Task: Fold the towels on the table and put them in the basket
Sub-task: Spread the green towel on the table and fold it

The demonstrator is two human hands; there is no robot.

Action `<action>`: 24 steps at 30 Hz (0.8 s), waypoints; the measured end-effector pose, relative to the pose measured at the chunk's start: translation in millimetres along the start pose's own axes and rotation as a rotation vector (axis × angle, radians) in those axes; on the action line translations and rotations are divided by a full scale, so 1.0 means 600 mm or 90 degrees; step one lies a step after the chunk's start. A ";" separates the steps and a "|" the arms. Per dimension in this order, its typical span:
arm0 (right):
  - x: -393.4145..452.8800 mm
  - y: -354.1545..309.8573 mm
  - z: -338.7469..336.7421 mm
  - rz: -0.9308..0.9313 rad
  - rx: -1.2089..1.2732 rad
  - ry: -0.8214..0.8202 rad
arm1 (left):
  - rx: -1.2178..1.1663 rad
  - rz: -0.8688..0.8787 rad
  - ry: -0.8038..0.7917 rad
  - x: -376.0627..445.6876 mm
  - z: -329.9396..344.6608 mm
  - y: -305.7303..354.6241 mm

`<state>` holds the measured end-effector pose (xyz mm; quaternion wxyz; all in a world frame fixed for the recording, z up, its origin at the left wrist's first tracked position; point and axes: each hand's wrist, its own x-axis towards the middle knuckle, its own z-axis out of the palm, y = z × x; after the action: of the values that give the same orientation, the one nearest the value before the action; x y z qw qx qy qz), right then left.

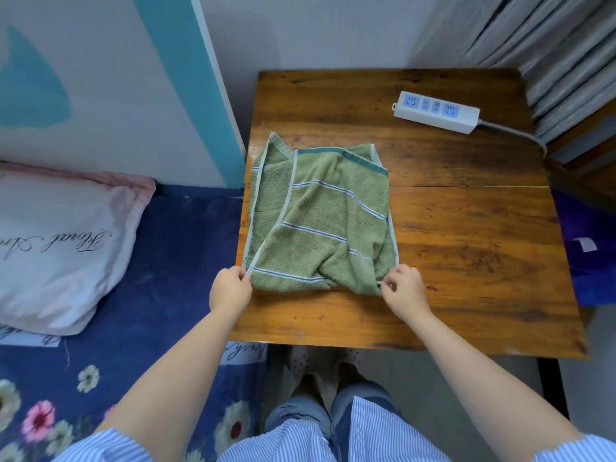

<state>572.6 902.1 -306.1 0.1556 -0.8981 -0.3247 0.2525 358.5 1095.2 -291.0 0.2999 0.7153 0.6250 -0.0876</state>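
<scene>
Green towel (pixel 320 221) lies half-folded and rumpled on the table (pixel 466 228); left hand (pixel 230 288) and right hand (pixel 405 290) pinch its near corners. Folding underway; next, likely straighten and fold again.

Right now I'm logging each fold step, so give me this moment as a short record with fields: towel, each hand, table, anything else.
towel: green striped towel, roughly folded, rumpled, on the table's left part
left hand: pinches the towel's near left corner
right hand: pinches the near right corner
table: wooden table
other: white power strip at the far right of the table, apart from the towel
basket: not in view
</scene>
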 end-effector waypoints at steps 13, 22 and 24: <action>0.009 0.058 -0.080 0.341 0.350 0.058 | -0.163 -0.134 -0.005 -0.008 0.005 0.011; 0.158 -0.158 -0.344 -0.072 0.152 0.273 | -0.462 0.068 0.118 0.041 -0.191 0.292; 0.181 -0.205 -0.419 -0.085 0.161 0.361 | -0.497 0.132 0.201 0.036 -0.268 0.357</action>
<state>721.8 1036.0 -82.5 0.3668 -0.8828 -0.2927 0.0194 525.3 1191.9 -104.2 0.4560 0.6121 0.5741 0.2961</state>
